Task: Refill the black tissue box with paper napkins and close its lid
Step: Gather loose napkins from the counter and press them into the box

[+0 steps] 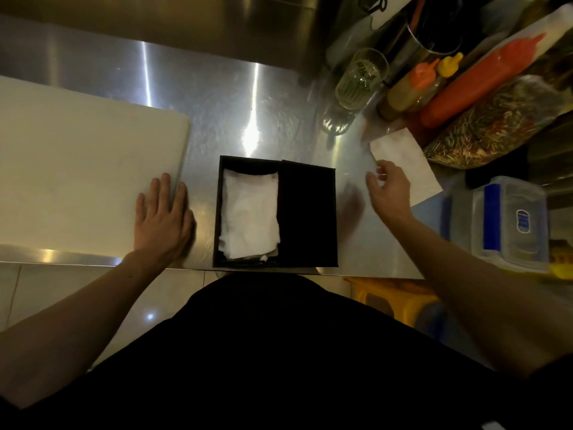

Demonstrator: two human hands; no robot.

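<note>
The black tissue box (pixel 219 212) stands at the steel counter's front edge, straight ahead of me. Its black lid (pixel 308 212) covers the right half, leaving the left half uncovered. A stack of white paper napkins (pixel 249 215) lies in the uncovered half. My left hand (pixel 162 220) rests flat, fingers straight, on the corner of a white cutting board, left of the box. My right hand (pixel 389 190) hovers right of the box with fingers loosely bent, over the near end of a white napkin sheet (pixel 403 153) on the counter. I cannot tell if it touches the sheet.
A large white cutting board (pixel 77 169) fills the counter's left. At the back right stand a glass (pixel 359 79), squeeze bottles (pixel 415 85), a red sauce bottle (pixel 483 79) and a bag of dried food (pixel 496 122). A clear plastic container (pixel 508 221) sits at the right edge.
</note>
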